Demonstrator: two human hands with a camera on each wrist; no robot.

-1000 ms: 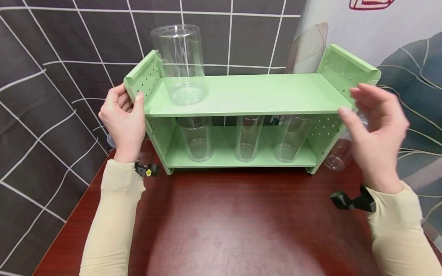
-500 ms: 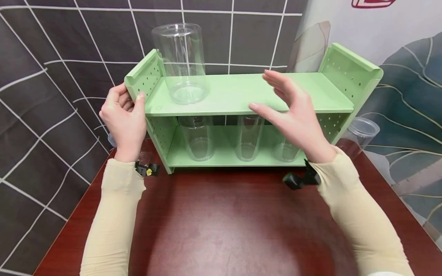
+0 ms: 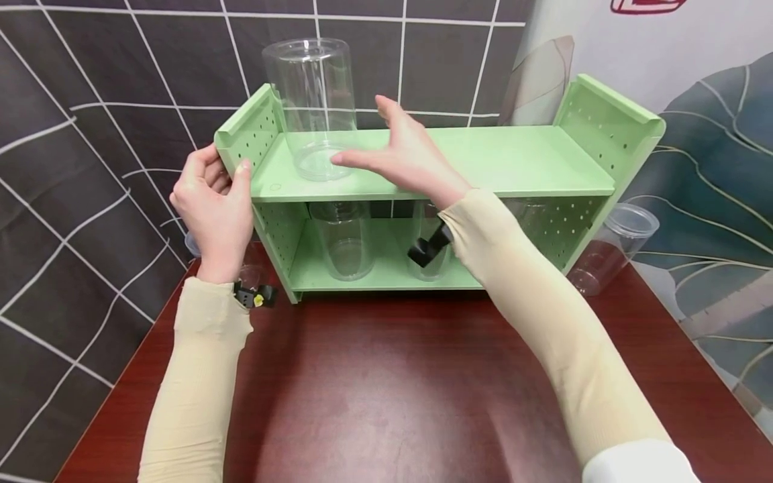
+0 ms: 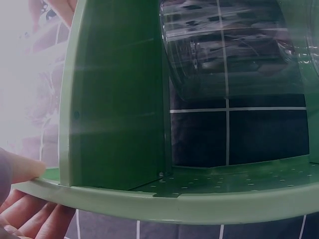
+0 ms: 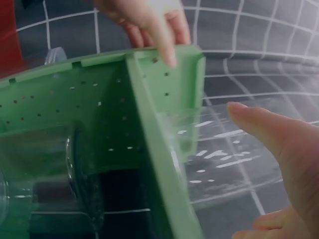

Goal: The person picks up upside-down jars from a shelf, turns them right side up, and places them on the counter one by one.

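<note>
A green metal shelf rack (image 3: 459,161) stands on the table. My left hand (image 3: 211,208) pinches the front edge of its left side panel, thumb inside and fingers outside. On the upper board, near that panel, a large clear plastic jar (image 3: 311,100) stands upright. My right hand (image 3: 410,154) is just right of this jar, thumb and fingers spread apart; in the head view the thumb tip overlaps the jar's lower part. From the right wrist view, the clear jar (image 5: 219,154) lies between my spread thumb and fingers (image 5: 274,219).
Clear jars stand on the lower board, one on the left (image 3: 347,251), another in the middle; my right forearm covers much of the right side. A lidded clear jar (image 3: 616,245) stands on the table (image 3: 374,389) right of the rack. A tiled wall (image 3: 447,74) is behind.
My right hand has moved left across the front of the rack, from its right panel to beside the jar on the upper board. My left hand has stayed on the left panel.
</note>
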